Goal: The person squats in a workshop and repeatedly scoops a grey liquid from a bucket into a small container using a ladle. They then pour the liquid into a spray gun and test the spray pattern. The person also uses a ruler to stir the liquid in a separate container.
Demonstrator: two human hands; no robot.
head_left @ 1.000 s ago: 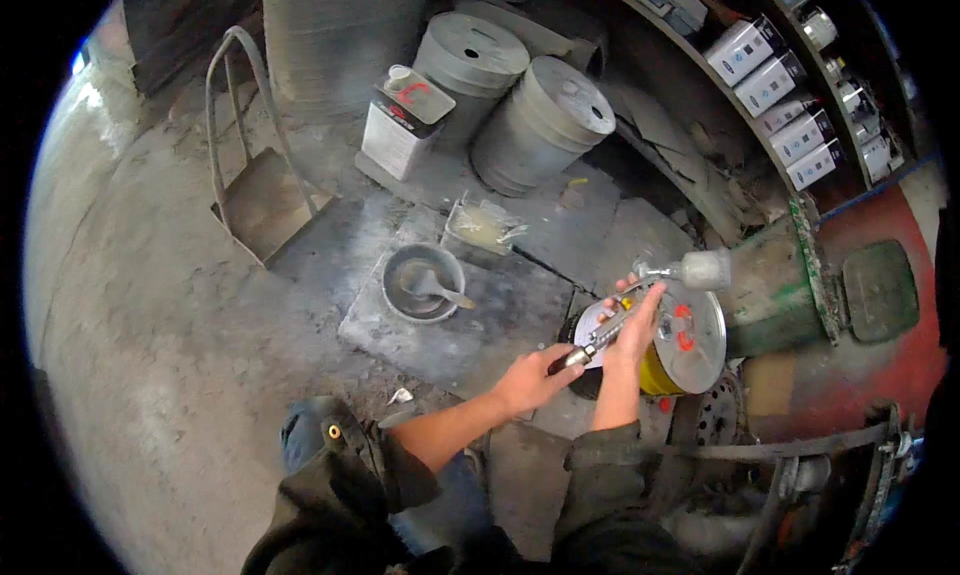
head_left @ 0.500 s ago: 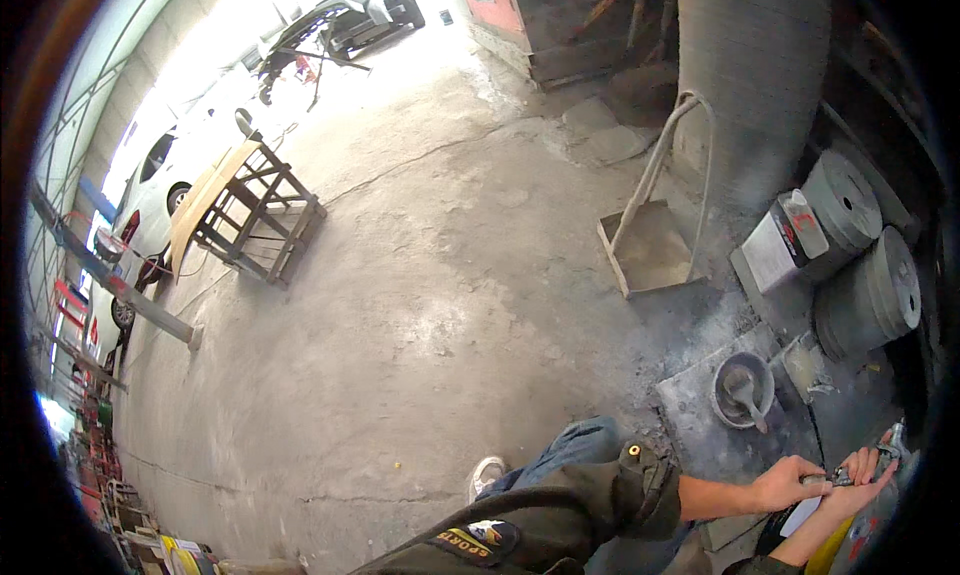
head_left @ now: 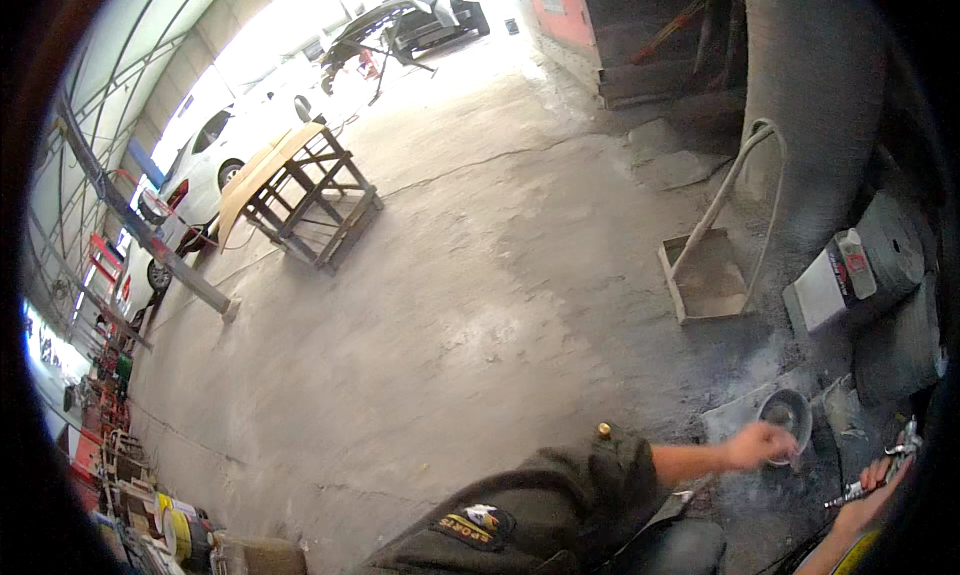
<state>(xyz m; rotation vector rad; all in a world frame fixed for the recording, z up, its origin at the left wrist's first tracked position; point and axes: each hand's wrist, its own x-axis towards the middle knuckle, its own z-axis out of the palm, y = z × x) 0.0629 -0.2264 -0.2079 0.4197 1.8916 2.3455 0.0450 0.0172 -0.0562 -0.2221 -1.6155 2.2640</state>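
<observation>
My left hand [head_left: 762,446] reaches over the near side of a round grey bowl [head_left: 806,415] on the floor. Its fingers are smeared by motion, so I cannot make out whether they hold anything. Inside the bowl, what lies there is partly covered by the hand. At the lower right, my right hand [head_left: 872,483] is closed around a silver metal spray gun-like tool [head_left: 903,443], whose thin end sticks out toward the left. The picture's dark rim hides part of that hand and forearm.
Beyond the bowl stands a long-handled dustpan [head_left: 715,275]. A rectangular tin [head_left: 822,293] and grey drums [head_left: 895,355] are at right, near a thick column [head_left: 805,105]. Farther left are a wooden-topped stand [head_left: 310,190], a post [head_left: 190,275] and a white car [head_left: 215,140].
My left hand has left the silver tool and moved left to the bowl. The right hand still grips the tool. The whole view has shifted, with the scene sliding rightward.
</observation>
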